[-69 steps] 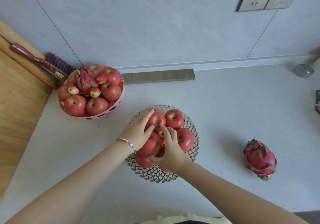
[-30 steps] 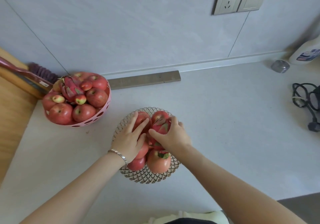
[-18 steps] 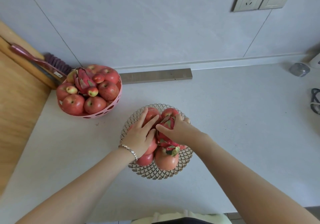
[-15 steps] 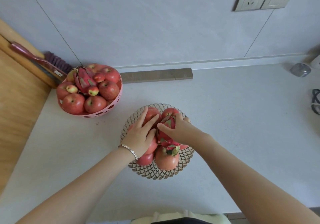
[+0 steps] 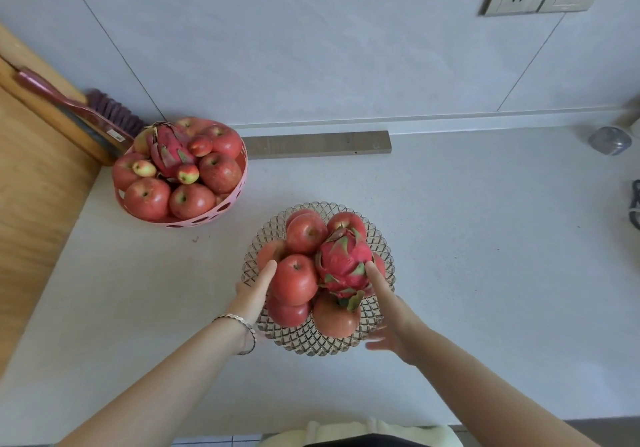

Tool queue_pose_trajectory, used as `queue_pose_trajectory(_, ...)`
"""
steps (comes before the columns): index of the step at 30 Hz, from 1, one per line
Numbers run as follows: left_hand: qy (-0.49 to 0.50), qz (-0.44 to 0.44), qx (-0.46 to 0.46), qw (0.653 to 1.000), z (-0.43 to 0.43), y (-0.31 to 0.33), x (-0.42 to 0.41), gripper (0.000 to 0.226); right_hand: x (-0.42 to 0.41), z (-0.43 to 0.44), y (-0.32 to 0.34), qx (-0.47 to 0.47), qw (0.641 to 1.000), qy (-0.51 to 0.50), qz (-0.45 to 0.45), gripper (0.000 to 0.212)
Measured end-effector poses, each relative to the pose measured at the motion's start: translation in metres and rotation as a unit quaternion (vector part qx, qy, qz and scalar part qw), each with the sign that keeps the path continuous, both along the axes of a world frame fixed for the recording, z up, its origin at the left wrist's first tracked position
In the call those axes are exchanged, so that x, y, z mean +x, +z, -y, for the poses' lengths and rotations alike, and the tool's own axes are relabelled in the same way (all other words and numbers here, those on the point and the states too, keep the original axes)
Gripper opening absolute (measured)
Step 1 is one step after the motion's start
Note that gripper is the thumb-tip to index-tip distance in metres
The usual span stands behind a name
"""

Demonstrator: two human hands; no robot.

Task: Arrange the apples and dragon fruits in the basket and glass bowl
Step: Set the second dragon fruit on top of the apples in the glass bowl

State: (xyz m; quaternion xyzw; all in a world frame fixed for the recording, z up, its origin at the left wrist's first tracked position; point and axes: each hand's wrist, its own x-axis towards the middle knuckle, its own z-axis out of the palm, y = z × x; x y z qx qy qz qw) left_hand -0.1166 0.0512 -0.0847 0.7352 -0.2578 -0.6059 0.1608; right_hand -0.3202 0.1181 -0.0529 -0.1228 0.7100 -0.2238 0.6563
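— Where does the fruit sit?
— A round glass bowl (image 5: 313, 342), cut in a diamond pattern with a scalloped rim, stands on the pale speckled counter (image 5: 485, 256). Smooth red apples (image 5: 294, 278) are heaped in it. A dragon fruit (image 5: 343, 261), pink with green-tipped scales, lies on top of the heap toward the right.
— And the hands?
— The left hand (image 5: 251, 294), with a thin metal bracelet (image 5: 242, 322) at its wrist, is at the bowl's left edge. Its thumb lies straight over the rim, tip against an apple. The other fingers are hidden under the bowl, so I cannot tell how they lie. The right hand (image 5: 394, 322) is at the near right edge. One straight finger points up with its tip on the dragon fruit's side, and the rest reach loosely spread below the rim, pinching nothing.
— Anything else?
— Back left stands a pink plastic basket (image 5: 194, 220) with round holes in its wall. It is piled with more apples (image 5: 147, 197), a few small oval fruits (image 5: 188, 173) and a second dragon fruit (image 5: 166, 150). Behind it a purple-bristled brush (image 5: 110, 109) lies by a wooden board (image 5: 31, 187). A flat grey bar (image 5: 318, 143) lies along the foot of the wall
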Motion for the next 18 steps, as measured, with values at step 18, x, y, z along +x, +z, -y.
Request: queue_pose_trajectory(18, 0.052, -0.049, -0.051, 0.996, 0.094, 0.005, -0.036, 0.112, -0.028, 0.13, -0.012, -0.049, 0.996, -0.076, 0.018, 0.09)
